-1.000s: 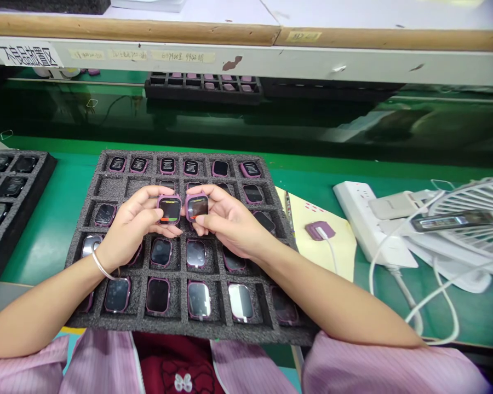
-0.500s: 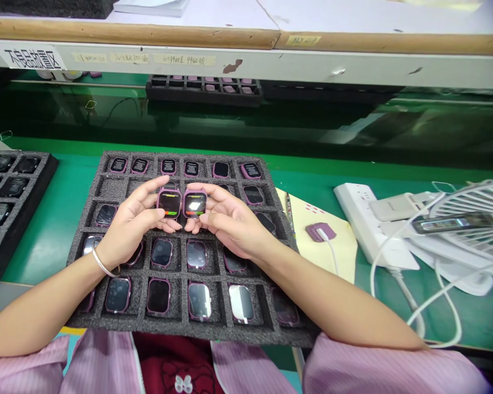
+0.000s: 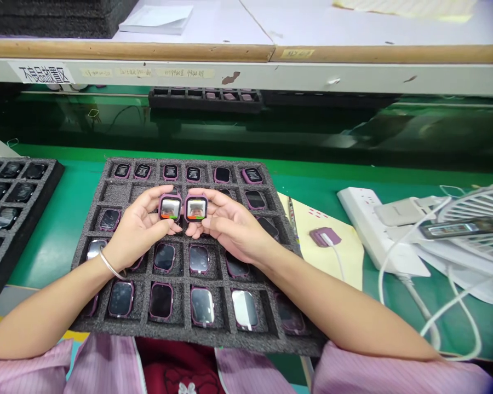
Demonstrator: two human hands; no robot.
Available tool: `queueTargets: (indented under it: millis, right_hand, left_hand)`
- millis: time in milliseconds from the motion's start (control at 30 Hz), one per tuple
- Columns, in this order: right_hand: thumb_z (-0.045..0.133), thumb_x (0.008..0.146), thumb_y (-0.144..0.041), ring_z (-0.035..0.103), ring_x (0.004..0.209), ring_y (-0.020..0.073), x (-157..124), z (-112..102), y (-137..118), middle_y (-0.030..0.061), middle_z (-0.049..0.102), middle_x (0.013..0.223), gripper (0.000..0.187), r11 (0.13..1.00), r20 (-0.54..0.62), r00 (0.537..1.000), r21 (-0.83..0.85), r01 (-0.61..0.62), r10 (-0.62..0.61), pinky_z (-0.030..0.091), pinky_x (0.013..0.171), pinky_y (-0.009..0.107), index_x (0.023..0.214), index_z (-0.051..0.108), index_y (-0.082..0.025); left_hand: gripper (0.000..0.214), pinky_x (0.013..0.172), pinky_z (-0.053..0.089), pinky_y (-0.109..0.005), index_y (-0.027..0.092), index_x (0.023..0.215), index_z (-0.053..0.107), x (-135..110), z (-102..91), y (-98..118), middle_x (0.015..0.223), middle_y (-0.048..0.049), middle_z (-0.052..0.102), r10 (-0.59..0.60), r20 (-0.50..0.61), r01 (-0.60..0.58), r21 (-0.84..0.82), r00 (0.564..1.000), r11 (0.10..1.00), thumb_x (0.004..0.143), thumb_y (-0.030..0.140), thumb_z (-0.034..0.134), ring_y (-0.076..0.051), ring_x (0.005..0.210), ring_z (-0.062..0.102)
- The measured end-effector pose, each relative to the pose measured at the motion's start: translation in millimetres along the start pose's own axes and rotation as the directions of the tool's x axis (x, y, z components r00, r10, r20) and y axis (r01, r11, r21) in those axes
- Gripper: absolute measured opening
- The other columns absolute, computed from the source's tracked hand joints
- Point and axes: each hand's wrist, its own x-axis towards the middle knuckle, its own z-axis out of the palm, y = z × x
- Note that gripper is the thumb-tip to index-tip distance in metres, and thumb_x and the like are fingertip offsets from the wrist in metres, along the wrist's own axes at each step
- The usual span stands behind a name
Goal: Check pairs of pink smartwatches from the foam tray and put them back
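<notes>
My left hand (image 3: 142,227) is closed on a purple smartwatch body (image 3: 170,208), its thumb at the lower edge of the screen. Beside it, my right hand (image 3: 232,224) grips a second purple smartwatch body (image 3: 196,209) by its right side. Both screens are lit, showing a pale picture with a red and green strip at the bottom. The two watches are held side by side above a dark foam tray (image 3: 181,330). Strapless purple watches, such as one with a dark screen (image 3: 161,300), lie face up in its compartments. My hands and forearms hide some compartments.
Another foam tray (image 3: 28,221) with dark watches lies at the left. To the right are yellow paper (image 3: 345,260), a purple piece with a white cable (image 3: 325,236), a white power strip (image 3: 380,232) and a fan (image 3: 480,230). A shelf edge (image 3: 312,74) runs across the back.
Both watch screens have gone from mostly dark to a bright picture. The whole view has shifted slightly, with the scene lower in it. Both hands keep their grip.
</notes>
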Motion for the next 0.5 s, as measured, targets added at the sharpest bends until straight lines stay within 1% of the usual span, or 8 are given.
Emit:
queueTargets:
  millis: [233,367,500]
  right_hand:
    - [0.071,0.078,-0.015,0.074,0.078,0.019,-0.1,-1.0,-0.2,0.0012,0.073,0.094,0.052,0.999,0.005,0.999,0.011,-0.034,0.034,0.061,0.073,0.035,0.127,0.056,-0.022]
    - [0.071,0.077,-0.014,0.074,0.077,0.0186,-0.1,-0.9,0.2,0.0011,0.073,0.093,0.053,0.999,0.01,0.999,0.015,-0.035,0.035,0.061,0.073,0.034,0.127,0.056,-0.021]
    - [0.072,0.077,-0.013,0.074,0.076,0.0173,-0.3,-0.1,0.6,0.0012,0.073,0.094,0.053,0.999,0.009,1.0,0.029,-0.029,0.029,0.061,0.073,0.032,0.127,0.056,-0.021]
  left_hand:
    - [0.058,0.076,0.065,-0.027,0.019,0.127,0.052,0.6,-0.7,-0.1,0.113,-0.0052,0.07,-0.007,-0.002,0.007,-0.001,1.0,1.0,0.075,0.012,0.077,-0.011,0.071,0.074]
    - [0.06,0.075,0.065,-0.026,0.018,0.13,0.051,0.4,-1.0,-0.4,0.11,-0.0053,0.071,-0.016,0.013,0.016,-0.012,1.0,1.0,0.076,0.013,0.077,-0.012,0.071,0.075]
    - [0.06,0.074,0.065,-0.023,0.016,0.13,0.052,-0.2,-0.6,0.8,0.106,-0.0036,0.071,-0.017,0.019,0.018,-0.033,1.0,0.999,0.076,0.01,0.077,-0.01,0.07,0.075]
